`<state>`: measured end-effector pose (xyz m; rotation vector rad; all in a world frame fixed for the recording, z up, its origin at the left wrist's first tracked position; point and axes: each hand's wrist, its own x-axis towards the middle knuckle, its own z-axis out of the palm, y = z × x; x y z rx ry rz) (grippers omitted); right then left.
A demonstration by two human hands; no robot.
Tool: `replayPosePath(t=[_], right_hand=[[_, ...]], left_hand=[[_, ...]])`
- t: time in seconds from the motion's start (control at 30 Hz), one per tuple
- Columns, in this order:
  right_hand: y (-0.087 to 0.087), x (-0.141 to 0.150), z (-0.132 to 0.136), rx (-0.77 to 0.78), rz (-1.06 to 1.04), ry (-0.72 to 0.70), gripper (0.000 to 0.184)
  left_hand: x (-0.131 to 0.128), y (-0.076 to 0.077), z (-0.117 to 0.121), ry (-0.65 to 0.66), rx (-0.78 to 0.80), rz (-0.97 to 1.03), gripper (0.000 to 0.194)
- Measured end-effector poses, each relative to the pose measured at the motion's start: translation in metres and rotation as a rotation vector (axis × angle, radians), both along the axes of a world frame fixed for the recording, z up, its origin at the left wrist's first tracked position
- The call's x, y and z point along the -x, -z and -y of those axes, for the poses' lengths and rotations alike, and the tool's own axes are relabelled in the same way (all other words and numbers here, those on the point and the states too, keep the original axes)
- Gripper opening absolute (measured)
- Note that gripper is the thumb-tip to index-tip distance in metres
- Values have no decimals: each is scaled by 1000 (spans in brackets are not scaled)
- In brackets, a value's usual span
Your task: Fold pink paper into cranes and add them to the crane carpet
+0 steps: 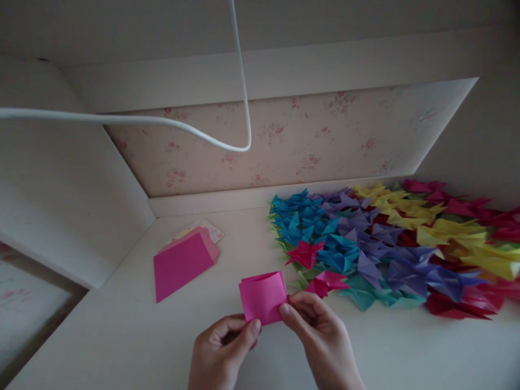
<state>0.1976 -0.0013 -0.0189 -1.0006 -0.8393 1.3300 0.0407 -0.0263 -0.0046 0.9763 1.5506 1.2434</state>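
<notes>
A folded pink paper square [262, 297] is held just above the white table [122, 336] between both hands. My left hand [223, 346] pinches its lower left corner with thumb and curled fingers. My right hand [317, 330] pinches its right edge, fingers closed on the paper. To the right of the paper lie two finished pink folded pieces [325, 281], the other being [304, 253].
A stack of pink paper sheets [182, 262] lies to the left. A large spread of folded paper pieces [406, 249] in blue, purple, yellow, teal and red covers the right. A white cable [162, 122] hangs across the view. A flowered wall panel [284, 141] stands behind.
</notes>
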Motion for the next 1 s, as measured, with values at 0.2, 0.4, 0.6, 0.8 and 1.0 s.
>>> replayPosePath(t=[0.2,0.4,0.6,0.8,1.0], right_hand=[[-3,0,-1,7,-19,4,26],[-8,0,3,-43,58,-63,21],[-8,-5,6,-67,297,-236,14],[-9,-8,4,-98,374,-274,14],[-8,-3,5,14,90,-261,29]], left_hand=[[-5,2,-2,-33,-38,157,38],[-7,-9,0,-67,-138,190,52],[14,-14,2,22,-200,-100,48],[18,-8,-1,206,-157,-287,26],[13,-11,-1,157,-114,-99,27]])
